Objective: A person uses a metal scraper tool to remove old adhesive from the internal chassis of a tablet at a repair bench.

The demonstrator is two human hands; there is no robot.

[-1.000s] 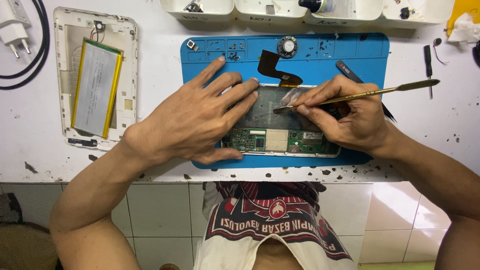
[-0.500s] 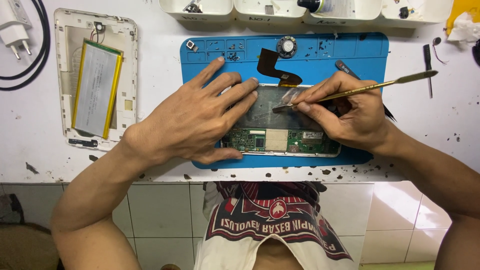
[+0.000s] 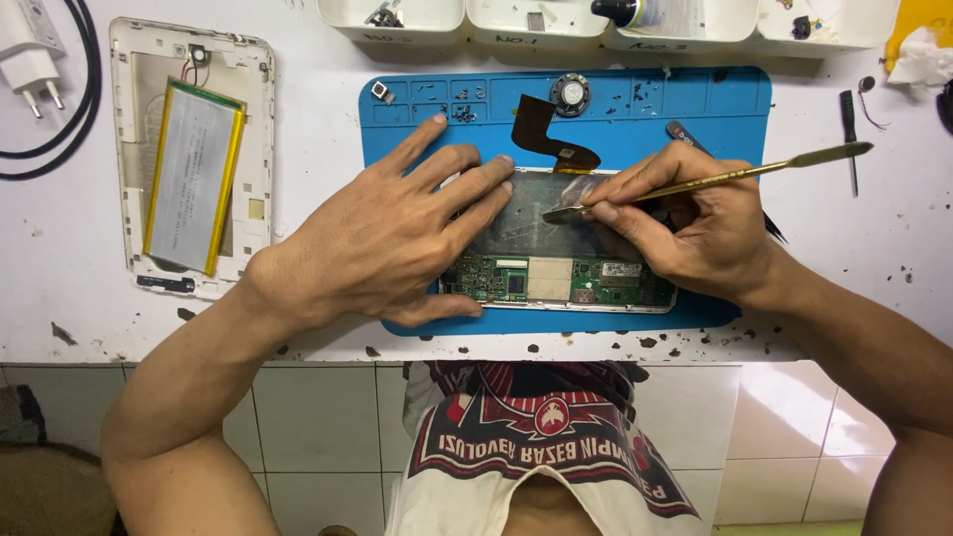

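Work surface: white bench top (image 3: 318, 328), speckled with dark marks, tiled front below; a blue repair mat (image 3: 735, 109) lies at centre. On the mat: opened tablet chassis (image 3: 556, 268), green circuit board (image 3: 536, 281) exposed along its 6 o'clock edge, a grey shielded panel (image 3: 526, 223) above that. Left hand (image 3: 387, 238): palm down, fingers spread and flat, pressing on the chassis at its 9 o'clock side, holding nothing. Right hand (image 3: 695, 228): fingers closed in a pen grip on a brass-coloured spudger (image 3: 735, 176), whose flat tip rests on the panel near the chassis's 12 o'clock edge, the handle pointing out toward 2 o'clock. Brown flex cable (image 3: 541, 129): loose on the mat at 12 o'clock from the chassis, its lower end just touching the chassis edge. Round speaker (image 3: 570, 94) and small camera module (image 3: 380, 91): already out, lying along the mat's 12 o'clock strip beside scattered tiny screws (image 3: 463, 111). Off the mat at 9 o'clock: white rear cover (image 3: 129, 149) with the silver, yellow-edged battery (image 3: 194, 177) lying in it. White charger plug (image 3: 30, 65) and black cord at 10 o'clock. White parts trays (image 3: 496, 25) along 12 o'clock. Black screwdriver (image 3: 847, 134) at 2 o'clock. Status, as judged: teardown well advanced, with cover, battery, speaker and camera separated; the board and panel remain seated in the chassis, and prying at the panel appears to be in hand.
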